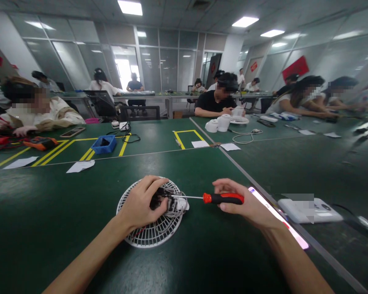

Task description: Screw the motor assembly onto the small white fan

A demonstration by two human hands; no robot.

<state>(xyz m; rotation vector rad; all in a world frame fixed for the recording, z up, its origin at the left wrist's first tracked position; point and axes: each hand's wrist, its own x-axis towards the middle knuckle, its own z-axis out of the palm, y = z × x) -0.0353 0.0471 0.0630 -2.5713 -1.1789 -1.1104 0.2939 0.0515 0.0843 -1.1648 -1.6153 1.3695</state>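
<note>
Your left forearm comes up from the lower left, and your left hand (142,204) arches palm-down over the round white grille (149,243). Its thumb and fingers curve around the dark mechanism (157,199) at the grille's middle, gripping it. Your right forearm rises from the lower right, with the right hand (243,202) turned inward, to the right of the grille. Its curled fingers and thumb hold the red-and-black screwdriver (222,198) around the handle; the shaft lies nearly level, pointing left, and reaches the mechanism, though your left hand makes the exact tip contact hard to tell. The grille rests on the green table (79,228) in front of you, with a white fitting (181,204) and bundled wires (171,213) on its right part.

Beyond your left hand, a small blue bin (103,144) stands open, a dark item (104,141) inside it. A lit phone (277,216) lies beside your right wrist, near a white device (309,211). Across the table, a person in black (213,102) handles white parts.
</note>
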